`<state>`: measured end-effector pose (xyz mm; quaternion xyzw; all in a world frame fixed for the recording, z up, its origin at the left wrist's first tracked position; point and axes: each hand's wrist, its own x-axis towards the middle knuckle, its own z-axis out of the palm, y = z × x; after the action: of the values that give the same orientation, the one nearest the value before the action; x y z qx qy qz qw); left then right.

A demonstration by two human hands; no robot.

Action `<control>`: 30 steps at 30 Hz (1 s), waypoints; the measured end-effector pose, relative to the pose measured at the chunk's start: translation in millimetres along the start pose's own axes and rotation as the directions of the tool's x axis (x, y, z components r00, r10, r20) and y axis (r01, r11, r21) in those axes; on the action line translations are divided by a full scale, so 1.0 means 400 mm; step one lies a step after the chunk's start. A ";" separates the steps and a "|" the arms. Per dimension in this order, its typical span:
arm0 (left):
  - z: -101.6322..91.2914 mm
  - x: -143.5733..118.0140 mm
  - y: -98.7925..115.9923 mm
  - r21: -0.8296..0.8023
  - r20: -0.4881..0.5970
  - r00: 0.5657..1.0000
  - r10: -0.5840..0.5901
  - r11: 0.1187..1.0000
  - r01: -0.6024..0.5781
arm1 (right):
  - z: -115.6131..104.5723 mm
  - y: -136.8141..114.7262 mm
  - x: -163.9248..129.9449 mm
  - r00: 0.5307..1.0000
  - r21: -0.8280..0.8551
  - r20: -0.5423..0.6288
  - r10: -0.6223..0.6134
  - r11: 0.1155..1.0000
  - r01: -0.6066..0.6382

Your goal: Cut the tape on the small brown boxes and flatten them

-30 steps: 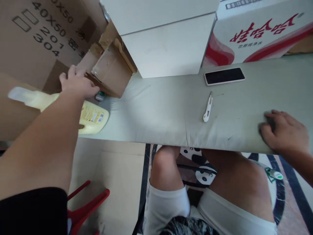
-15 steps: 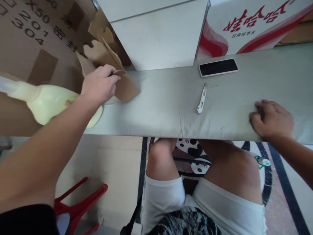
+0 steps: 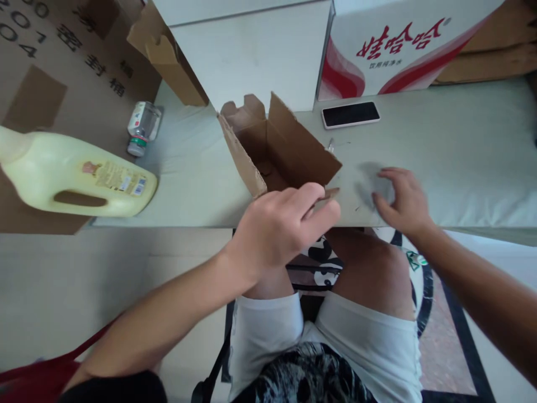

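My left hand (image 3: 285,226) is closed on a flap at the near side of a small brown cardboard box (image 3: 302,140). The box's top gapes toward me, with its flaps standing up and its inside visible. To the right, my right hand (image 3: 403,198) is apart from the box, fingers spread and holding nothing. Behind the box's right flap, a small tip of the white utility knife (image 3: 331,145) shows; the rest is hidden. A phone (image 3: 351,115) lies face up just beyond it.
A pale yellow jug (image 3: 121,190) lies on its side at the left, near a small clear bottle (image 3: 142,126). Behind stand a large carton (image 3: 84,73), another brown box (image 3: 176,67), a white box (image 3: 260,56) and a red-and-white carton (image 3: 390,61). The bench's front edge is above my knees.
My left hand has brought the small cardboard box from the left to the middle of the bench, partly covering the knife. My right hand has moved left toward it, and the view has shifted.
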<state>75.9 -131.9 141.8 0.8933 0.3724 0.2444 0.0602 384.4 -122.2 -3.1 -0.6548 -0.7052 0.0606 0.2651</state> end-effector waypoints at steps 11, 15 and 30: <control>-0.033 0.030 -0.393 -0.566 -0.532 0.636 -0.559 0.793 0.224 | 0.039 -0.377 0.005 0.897 0.460 -0.316 -0.310 0.777 0.430; 0.015 0.078 -0.468 -0.873 -0.097 0.657 -0.747 0.381 0.304 | 0.048 -0.387 0.008 0.929 0.420 -0.232 -0.290 0.831 0.364; 0.132 0.046 -0.397 -0.587 -0.161 0.776 -0.610 0.691 0.421 | 0.108 -0.375 -0.007 0.937 0.539 -0.240 -0.253 0.768 0.345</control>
<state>11.7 -1.6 56.8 0.6410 0.5359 0.4602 0.3002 230.9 -133.9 24.1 -0.4260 -0.7267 0.1763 0.5093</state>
